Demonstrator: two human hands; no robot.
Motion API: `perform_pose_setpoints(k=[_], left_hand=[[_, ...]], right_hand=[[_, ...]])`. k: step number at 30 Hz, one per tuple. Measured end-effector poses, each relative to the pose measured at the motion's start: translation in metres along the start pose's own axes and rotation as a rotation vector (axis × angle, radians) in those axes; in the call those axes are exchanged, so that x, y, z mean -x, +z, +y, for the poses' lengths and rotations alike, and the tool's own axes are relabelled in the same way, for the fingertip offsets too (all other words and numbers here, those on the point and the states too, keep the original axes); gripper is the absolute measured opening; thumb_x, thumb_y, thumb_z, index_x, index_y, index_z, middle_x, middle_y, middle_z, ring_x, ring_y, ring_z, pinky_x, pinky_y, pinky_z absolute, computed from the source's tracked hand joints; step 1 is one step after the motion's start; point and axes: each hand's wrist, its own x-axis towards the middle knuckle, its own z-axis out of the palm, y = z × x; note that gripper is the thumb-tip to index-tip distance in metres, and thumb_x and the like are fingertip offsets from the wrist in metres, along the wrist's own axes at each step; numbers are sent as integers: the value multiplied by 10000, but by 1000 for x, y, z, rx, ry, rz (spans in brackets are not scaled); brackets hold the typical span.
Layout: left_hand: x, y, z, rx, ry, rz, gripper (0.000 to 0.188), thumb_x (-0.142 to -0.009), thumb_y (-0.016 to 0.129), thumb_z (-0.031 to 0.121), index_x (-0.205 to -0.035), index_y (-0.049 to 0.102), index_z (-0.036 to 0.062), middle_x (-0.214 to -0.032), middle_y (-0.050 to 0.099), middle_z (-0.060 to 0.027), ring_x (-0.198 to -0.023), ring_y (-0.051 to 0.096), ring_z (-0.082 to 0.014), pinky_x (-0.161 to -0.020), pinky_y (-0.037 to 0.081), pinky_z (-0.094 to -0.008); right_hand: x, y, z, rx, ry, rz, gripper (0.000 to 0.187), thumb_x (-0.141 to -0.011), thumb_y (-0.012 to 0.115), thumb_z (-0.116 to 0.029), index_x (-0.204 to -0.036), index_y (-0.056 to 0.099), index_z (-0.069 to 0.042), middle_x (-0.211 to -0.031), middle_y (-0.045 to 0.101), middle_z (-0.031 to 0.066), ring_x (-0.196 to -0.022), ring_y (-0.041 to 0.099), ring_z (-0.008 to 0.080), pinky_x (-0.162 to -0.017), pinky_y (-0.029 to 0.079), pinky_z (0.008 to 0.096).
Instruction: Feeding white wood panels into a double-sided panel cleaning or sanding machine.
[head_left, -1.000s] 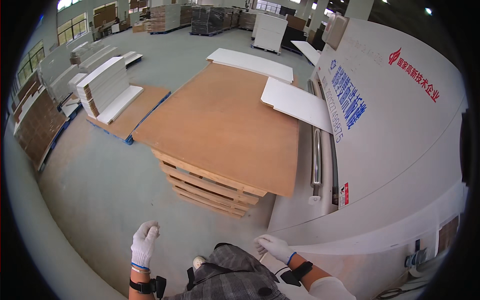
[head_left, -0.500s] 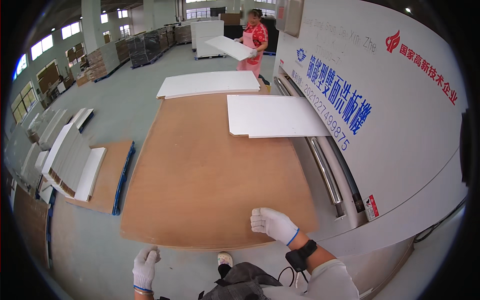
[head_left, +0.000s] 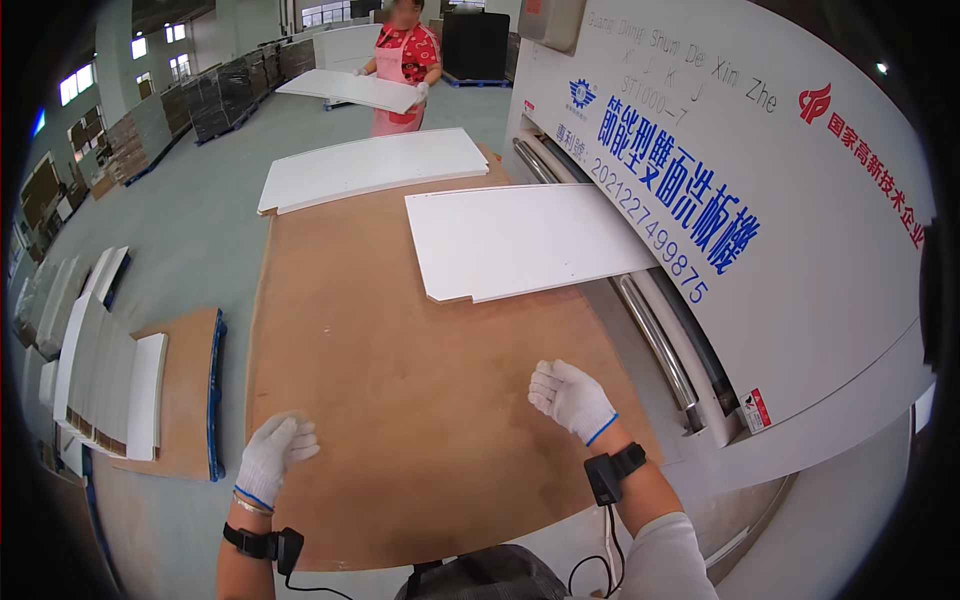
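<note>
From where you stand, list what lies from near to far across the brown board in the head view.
Left hand and right hand → brown board → white panel coming out of the machine → second white panel → co-worker carrying another white panel.

A factory hall: a large white panel machine [head_left: 760,260] feeds white boards [head_left: 520,240] onto a brown pallet stack [head_left: 400,380]; stacked board pallets [head_left: 110,370] line the concrete floor [head_left: 200,240].

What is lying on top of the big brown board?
Two white panels: the nearer white panel sticks out of the machine, the farther white panel lies beyond. Whatever they cover is hidden.
</note>
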Motion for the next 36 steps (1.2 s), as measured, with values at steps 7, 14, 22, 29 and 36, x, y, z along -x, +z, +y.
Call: perform_pose_setpoints(k=[7, 14, 22, 29, 36], left_hand=[[-143, 68, -26, 204, -192, -195, 460, -886, 584, 291, -1193, 444, -22, -1145, 497, -202, -980, 536, -323, -827, 484, -438], [-250, 105, -40, 160, -227, 171, 547, -847, 616, 360, -1241, 419, 35, -1096, 467, -134, -761, 502, -229, -721, 497, -384], [-300, 143, -29, 85, -224, -141, 411, -904, 517, 321, -1142, 535, -13, -1039, 611, -114, -922, 607, -215, -792, 508, -331], [-327, 152, -57, -728, 90, -66, 549, -925, 385, 426, -1068, 575, -69, -1050, 610, -247, -969, 592, -352, -831, 464, -387], [-297, 129, -26, -704, -5, 298, 620, -899, 377, 511, -1041, 594, -52, -968, 616, -267, -943, 588, -387, -842, 440, -402]], right_hand=[[-67, -18, -27, -58, -151, 169, 485, -919, 510, -312, -1225, 421, 54, -1247, 459, 213, -1124, 476, 339, -943, 432, 442], [-144, -33, -65, -210, -300, 262, 739, -915, 515, -367, -1405, 152, 49, -1444, 199, 255, -1334, 242, 379, -1046, 324, 475], [-206, -45, -98, -376, -432, 76, 382, -905, 530, -191, -1239, 424, -38, -1269, 483, 119, -1183, 460, 275, -995, 390, 462], [-216, -40, -86, -265, -476, 144, 376, -881, 567, -150, -1231, 464, -55, -1225, 530, 97, -1114, 526, 266, -897, 476, 445], [-203, -9, -57, -252, -445, 65, 355, -875, 560, -94, -1218, 476, -53, -1219, 533, 101, -1118, 522, 274, -911, 464, 456]])
